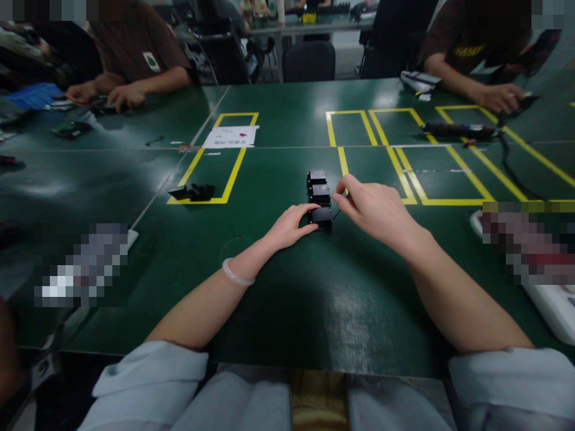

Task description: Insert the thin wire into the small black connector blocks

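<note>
hands [290, 227] on black blocks [320, 193], thin rod [336, 215] | black part [200, 191] left | paper [230, 136] beyond

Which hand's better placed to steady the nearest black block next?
Likely left: the left hand has the block between thumb and fingers; the right hand is busy pinching a thin rod.

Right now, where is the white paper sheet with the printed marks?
In the head view, the white sheet lies on the person's left, beyond the left hand, across the leftmost yellow outline, farther out than the loose black part.
</note>
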Action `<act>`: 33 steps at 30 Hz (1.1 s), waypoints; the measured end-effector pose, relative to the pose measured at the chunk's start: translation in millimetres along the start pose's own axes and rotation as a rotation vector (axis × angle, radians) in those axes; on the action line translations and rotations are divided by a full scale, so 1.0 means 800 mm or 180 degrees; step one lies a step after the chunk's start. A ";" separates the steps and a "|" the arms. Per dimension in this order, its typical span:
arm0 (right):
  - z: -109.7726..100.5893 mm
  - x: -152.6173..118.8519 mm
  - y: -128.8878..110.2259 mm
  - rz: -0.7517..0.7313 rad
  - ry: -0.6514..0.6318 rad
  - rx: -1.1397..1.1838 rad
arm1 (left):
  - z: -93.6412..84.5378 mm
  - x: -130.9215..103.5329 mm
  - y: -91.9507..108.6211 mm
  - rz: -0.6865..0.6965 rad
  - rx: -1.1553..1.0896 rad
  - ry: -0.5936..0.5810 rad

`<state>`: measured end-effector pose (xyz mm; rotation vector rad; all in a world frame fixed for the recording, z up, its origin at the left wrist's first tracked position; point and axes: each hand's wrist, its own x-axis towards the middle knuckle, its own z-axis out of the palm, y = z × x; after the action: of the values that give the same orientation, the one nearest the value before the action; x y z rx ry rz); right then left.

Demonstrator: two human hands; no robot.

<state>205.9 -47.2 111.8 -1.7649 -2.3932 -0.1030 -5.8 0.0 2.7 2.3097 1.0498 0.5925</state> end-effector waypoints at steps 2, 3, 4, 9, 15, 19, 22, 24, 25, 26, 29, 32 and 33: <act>0.000 0.001 0.000 0.0042 -0.0046 -0.0121 | 0.001 0.000 -0.001 -0.0001 0.0018 0.0007; 0.000 0.001 0.000 0.0043 -0.0058 -0.0160 | 0.001 0.000 -0.001 -0.0003 0.0026 0.0007; 0.001 0.001 0.001 0.0028 -0.0054 -0.0167 | 0.001 0.000 -0.002 -0.0004 0.0029 0.0005; 0.002 -0.002 0.001 -0.0128 0.0105 0.0082 | 0.000 0.000 -0.002 0.0001 0.0017 0.0003; 0.000 0.000 0.000 -0.0048 0.0003 -0.0031 | 0.000 0.000 -0.001 0.0046 -0.0002 0.0006; 0.000 0.001 0.000 0.0023 -0.0029 -0.0208 | 0.001 0.000 -0.002 -0.0005 0.0025 -0.0023; 0.001 0.000 0.000 -0.0047 0.0061 -0.0013 | 0.001 0.000 -0.003 0.0007 0.0027 -0.0016; 0.001 -0.001 0.000 -0.0070 0.0107 0.0064 | 0.001 0.000 -0.002 0.0018 0.0029 0.0002; 0.001 -0.002 0.000 -0.0071 0.0111 0.0070 | 0.001 0.000 -0.002 0.0023 0.0030 0.0012; 0.000 -0.002 0.000 -0.0074 0.0101 0.0068 | 0.001 0.000 -0.002 0.0028 0.0031 0.0019; 0.000 -0.001 0.000 -0.0034 0.0048 0.0005 | 0.001 0.000 -0.002 0.0026 0.0031 0.0012; 0.000 0.000 0.001 0.0026 -0.0017 -0.0141 | 0.001 0.000 -0.003 0.0011 0.0043 -0.0009; 0.000 0.000 0.001 0.0023 -0.0040 -0.0170 | 0.001 0.000 -0.003 0.0011 0.0045 -0.0006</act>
<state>206.7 -46.7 112.0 -1.8021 -2.4146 -0.1570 -6.4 1.4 0.6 2.3242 1.0524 0.5859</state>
